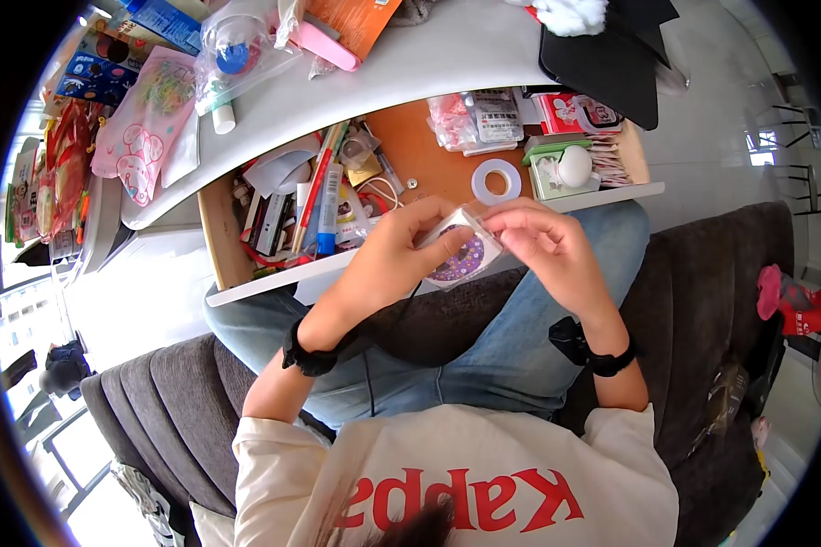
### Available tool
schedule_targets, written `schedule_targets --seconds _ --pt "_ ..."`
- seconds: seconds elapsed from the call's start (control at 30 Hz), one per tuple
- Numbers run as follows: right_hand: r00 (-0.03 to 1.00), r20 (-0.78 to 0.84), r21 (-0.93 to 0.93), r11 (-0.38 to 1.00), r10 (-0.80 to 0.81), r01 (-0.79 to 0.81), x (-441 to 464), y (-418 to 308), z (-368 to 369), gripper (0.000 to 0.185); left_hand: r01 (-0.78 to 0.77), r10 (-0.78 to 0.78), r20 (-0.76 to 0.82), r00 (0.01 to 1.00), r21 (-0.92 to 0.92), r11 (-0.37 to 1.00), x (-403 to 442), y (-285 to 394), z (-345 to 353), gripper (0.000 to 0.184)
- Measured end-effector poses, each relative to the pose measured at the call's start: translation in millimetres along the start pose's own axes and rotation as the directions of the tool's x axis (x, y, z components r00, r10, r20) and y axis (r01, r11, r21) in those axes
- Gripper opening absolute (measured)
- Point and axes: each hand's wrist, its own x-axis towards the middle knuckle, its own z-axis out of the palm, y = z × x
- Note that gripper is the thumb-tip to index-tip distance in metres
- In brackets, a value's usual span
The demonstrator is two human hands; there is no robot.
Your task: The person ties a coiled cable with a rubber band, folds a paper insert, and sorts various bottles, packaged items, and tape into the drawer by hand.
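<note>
My left hand (397, 251) grips a small clear packet (458, 257) with a round purple patterned piece inside, its thumb lying across the front. At the packet's upper right edge, my right hand (549, 248) has its fingers bent and pressed together; the packet's edge or wrapper seems to be between them. Both hands are over the front edge of an open drawer (328, 272). Just beyond them, a roll of white tape (495, 181) lies on the drawer's orange-brown bottom.
Pens and a blue marker (327, 219) fill the drawer's left part. Packets, a red box (570, 112) and a green-and-white box (561, 173) are at its right. Bags and a pink item (327, 44) lie on the white desk (429, 59). A dark sofa (693, 310) surrounds my legs.
</note>
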Motion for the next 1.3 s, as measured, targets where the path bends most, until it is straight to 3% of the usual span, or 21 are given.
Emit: schedule_targets --seconds 0.1,0.2,0.3,0.4,0.5,0.6,0.8,0.9,1.1,1.2,1.3 --pt "0.982 -0.132 -0.158 0.981 -0.137 0.115 -3 -1 16 0.014 0.044 -0.050 -0.026 0.998 -0.201 0.979 -2 2 3 0.017" --pt "0.954 -0.163 -0.200 0.955 -0.253 0.219 -1 16 17 0.016 -0.018 0.019 -0.001 1.000 -0.262 0.965 -3 -4 4 0.023" --pt "0.936 -0.222 -0.123 0.960 -0.272 0.250 1 22 19 0.017 -0.067 0.046 -0.075 0.996 -0.319 0.945 -4 -3 13 0.021" --pt "0.939 -0.252 -0.073 0.972 -0.234 0.222 -1 17 23 0.018 0.003 -0.035 -0.081 0.996 -0.368 0.930 -5 -1 12 0.015" --pt "0.915 -0.297 -0.057 0.961 -0.275 0.270 0 20 24 0.019 -0.081 0.038 -0.127 0.991 -0.359 0.930 -3 -2 16 0.014" --pt "0.896 -0.330 -0.059 0.953 -0.298 0.296 -1 22 25 0.020 -0.070 0.019 -0.151 0.988 -0.339 0.938 -2 1 18 0.014" --pt "0.891 -0.334 -0.059 0.950 -0.309 0.308 -4 24 25 0.026 0.014 -0.032 -0.051 0.998 -0.321 0.947 -3 -1 9 0.014" --pt "0.865 -0.324 -0.181 0.923 -0.383 0.341 -4 28 25 0.026 0.106 -0.104 0.023 0.994 -0.287 0.952 -4 1 1 0.013" --pt "0.845 -0.239 -0.259 0.870 -0.479 0.420 -4 26 21 0.019 0.083 -0.084 0.000 0.996 -0.166 0.983 -5 5 -5 0.011" --pt "0.846 -0.220 -0.267 0.865 -0.485 0.426 -3 22 17 0.017 0.053 -0.050 0.017 0.999 -0.242 0.969 -7 10 -4 0.011" --pt "0.907 -0.188 -0.176 0.921 -0.377 0.347 -4 16 13 0.016 0.007 -0.004 0.030 1.000 -0.100 0.995 -10 10 -5 0.010"
